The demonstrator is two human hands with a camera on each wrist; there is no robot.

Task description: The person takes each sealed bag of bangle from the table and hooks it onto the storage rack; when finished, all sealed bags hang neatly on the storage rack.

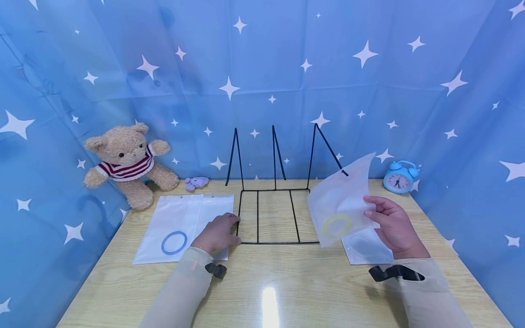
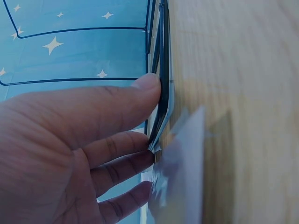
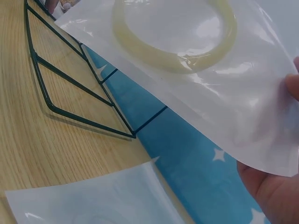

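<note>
A black wire display rack (image 1: 268, 243) with three upward-bent hooks stands mid-table. My left hand (image 1: 217, 232) holds the left side of its base, the thumb and fingers on either side of the wire (image 2: 163, 60). My right hand (image 1: 391, 225) pinches the right edge of a translucent white plastic bag (image 1: 348, 193) containing a yellow ring (image 3: 187, 63). The bag hangs tilted, its top overlapping the tip of the rack's right hook (image 1: 331, 150). Below it, another white bag (image 1: 365, 253) lies on the table, with a faint ring outline.
Left of the rack lie two overlapping white bags, one (image 1: 180, 212) with a blue ring (image 1: 164, 243). Behind them are a teddy bear (image 1: 131, 166) and a small purple toy (image 1: 197, 183). A blue alarm clock (image 1: 398, 177) stands back right. Starry blue curtains (image 1: 266, 54) enclose the table.
</note>
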